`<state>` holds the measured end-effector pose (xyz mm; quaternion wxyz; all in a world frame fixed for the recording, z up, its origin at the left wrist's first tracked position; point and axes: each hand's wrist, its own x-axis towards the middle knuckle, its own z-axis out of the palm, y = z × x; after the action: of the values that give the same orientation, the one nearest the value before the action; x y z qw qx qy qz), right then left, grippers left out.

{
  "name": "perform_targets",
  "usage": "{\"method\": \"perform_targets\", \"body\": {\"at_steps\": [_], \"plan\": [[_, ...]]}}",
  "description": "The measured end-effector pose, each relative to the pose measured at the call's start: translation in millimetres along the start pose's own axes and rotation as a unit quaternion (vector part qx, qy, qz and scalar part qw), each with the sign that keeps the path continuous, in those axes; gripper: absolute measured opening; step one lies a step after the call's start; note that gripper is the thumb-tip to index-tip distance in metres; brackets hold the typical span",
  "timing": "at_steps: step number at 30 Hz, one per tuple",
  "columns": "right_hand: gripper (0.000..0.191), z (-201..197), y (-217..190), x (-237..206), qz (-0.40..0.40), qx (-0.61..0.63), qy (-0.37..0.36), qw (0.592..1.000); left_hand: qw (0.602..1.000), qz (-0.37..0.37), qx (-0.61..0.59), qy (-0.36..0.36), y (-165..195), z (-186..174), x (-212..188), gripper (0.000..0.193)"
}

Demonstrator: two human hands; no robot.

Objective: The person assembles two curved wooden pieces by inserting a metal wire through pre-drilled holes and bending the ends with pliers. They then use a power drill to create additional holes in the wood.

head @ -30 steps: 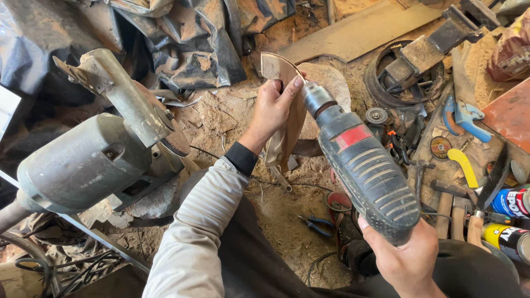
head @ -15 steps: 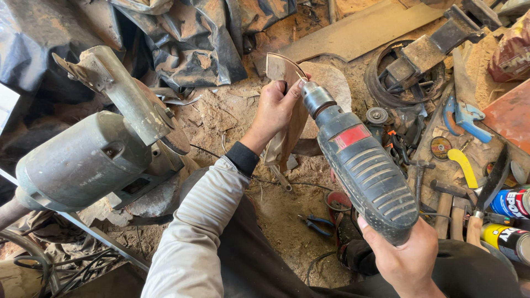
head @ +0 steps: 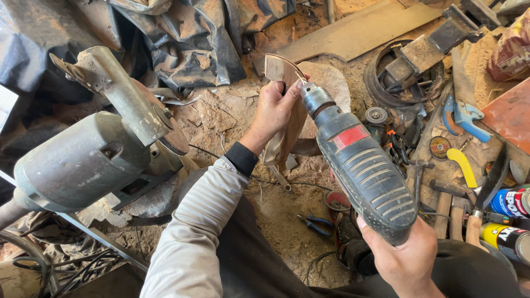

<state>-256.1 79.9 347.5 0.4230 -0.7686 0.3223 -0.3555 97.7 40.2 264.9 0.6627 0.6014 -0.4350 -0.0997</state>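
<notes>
Head view: my left hand (head: 274, 109) grips a curved wooden piece (head: 285, 105), fingers wrapped around it. Right hand (head: 406, 258) clutches the grey drill (head: 361, 168), its chuck touching the wood beside my left fingertips.

Grey motor (head: 83, 163) left; pliers (head: 316, 223), hammers (head: 441, 212), spray cans (head: 510, 221) right.

Left hand (head: 274, 110) holds curved wood piece (head: 279, 74) at 12 o'clock; right hand (head: 406, 259) at 5 o'clock grips drill (head: 359, 165), chuck touching wood. Grey motor (head: 83, 163) at 9 o'clock. Tools (head: 461, 118) clutter 3 o'clock on the floor (head: 221, 118).
</notes>
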Motion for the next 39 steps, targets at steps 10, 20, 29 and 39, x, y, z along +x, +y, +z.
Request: {"method": "perform_targets", "body": {"at_steps": [10,20,29,39], "plan": [[0.026,-0.4,2.2,-1.3,-0.004,-0.009,-0.002,1.000,0.998,-0.013,-0.041,-0.040,19.5,-1.2,-5.5,0.031],[0.027,0.6,2.6,-1.2,0.007,-0.005,-0.001,1.000,1.000,-0.017,-0.010,-0.020,8.4,0.5,-3.8,0.033],[0.026,-1.1,1.9,-1.9,-0.008,-0.008,-0.006,1.000,1.000,-0.007,0.014,0.017,-6.6,3.4,-2.2,0.053],[0.026,-1.4,4.0,-1.6,0.021,0.012,-0.004,1.000,1.000,0.003,0.009,-0.003,-6.7,3.0,-2.1,0.048]]}}
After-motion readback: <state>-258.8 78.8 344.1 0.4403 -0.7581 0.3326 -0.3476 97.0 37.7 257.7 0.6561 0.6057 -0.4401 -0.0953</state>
